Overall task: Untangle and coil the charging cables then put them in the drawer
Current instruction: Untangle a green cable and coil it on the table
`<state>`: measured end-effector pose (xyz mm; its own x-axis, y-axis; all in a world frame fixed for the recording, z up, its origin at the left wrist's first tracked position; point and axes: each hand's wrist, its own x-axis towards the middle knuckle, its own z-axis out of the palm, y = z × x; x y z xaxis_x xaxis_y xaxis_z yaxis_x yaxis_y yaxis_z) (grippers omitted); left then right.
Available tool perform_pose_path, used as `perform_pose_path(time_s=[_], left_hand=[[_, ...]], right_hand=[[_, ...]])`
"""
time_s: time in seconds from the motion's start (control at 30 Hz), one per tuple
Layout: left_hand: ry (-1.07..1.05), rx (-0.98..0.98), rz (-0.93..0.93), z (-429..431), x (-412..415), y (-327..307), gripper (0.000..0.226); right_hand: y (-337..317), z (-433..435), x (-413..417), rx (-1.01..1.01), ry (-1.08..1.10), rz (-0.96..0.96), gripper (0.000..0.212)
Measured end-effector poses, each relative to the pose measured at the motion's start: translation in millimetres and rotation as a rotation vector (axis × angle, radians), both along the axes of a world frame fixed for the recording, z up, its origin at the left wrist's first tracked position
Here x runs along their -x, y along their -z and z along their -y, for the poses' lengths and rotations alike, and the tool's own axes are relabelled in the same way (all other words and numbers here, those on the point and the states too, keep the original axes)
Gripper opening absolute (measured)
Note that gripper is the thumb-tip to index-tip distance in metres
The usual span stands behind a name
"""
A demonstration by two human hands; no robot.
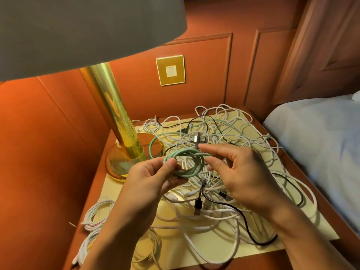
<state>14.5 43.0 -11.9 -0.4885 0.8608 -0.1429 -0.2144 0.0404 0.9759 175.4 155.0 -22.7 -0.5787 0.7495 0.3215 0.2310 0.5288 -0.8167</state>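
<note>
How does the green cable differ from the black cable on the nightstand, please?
The green cable is wound into a coil; the black cable sprawls loose. The green cable is held up by the left hand; the black cable lies on the nightstand. Both are thin cords.

The reddish wooden tabletop (115,193) has a pale yellow inlay. A loose tangle of white, black and mint charging cables (214,217) sprawls on it beneath and beyond the right hand (243,176). A brass lamp base (124,162) stands just left of the left hand (152,178), with white cable coils (95,215) below that wrist.
</note>
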Motion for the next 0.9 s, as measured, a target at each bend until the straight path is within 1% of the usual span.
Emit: perform_pose_path(time_s=[0.13, 0.23, 0.33, 0.43, 0.47, 0.5, 0.6, 0.7, 0.8, 0.87, 0.9], left_hand=[[-0.025, -0.043, 0.248, -2, -2, -3, 0.03], [-0.005, -0.107, 0.399, -4, -6, -4, 0.028], [0.021, -0.135, 0.51, -5, -10, -6, 0.024], [0.057, -0.144, 0.56, -4, -13, -9, 0.024], [0.085, -0.138, 0.563, -3, -13, -9, 0.026], [0.114, -0.128, 0.561, -3, -13, -10, 0.029], [0.153, -0.082, 0.513, -3, -14, -9, 0.034], [0.136, -0.045, 0.418, -5, -15, -5, 0.034], [0.104, -0.029, 0.374, -7, -15, -2, 0.036], [0.063, -0.014, 0.313, -8, -14, -1, 0.033], [0.042, -0.015, 0.284, -7, -14, -1, 0.03]], right_hand=[[5, -4, 2, 0.018, 0.085, 0.005, 0.018], [6, -4, 5, -0.009, 0.113, -0.004, 0.017], [4, -1, 6, -0.063, 0.178, -0.043, 0.019], [3, -2, 5, -0.026, 0.247, -0.126, 0.02], [2, -2, 5, 0.021, 0.253, -0.16, 0.019], [2, -2, 5, 0.109, 0.243, -0.21, 0.018], [0, -2, 8, 0.55, 0.14, -0.457, 0.022], [-2, -3, 8, 0.863, 0.103, -0.578, 0.033], [-2, -3, 9, 1.075, 0.03, -0.666, 0.03], [-1, -1, 11, 1.166, -0.027, -0.678, 0.03], [0, 0, 12, 1.18, -0.05, -0.657, 0.031]])
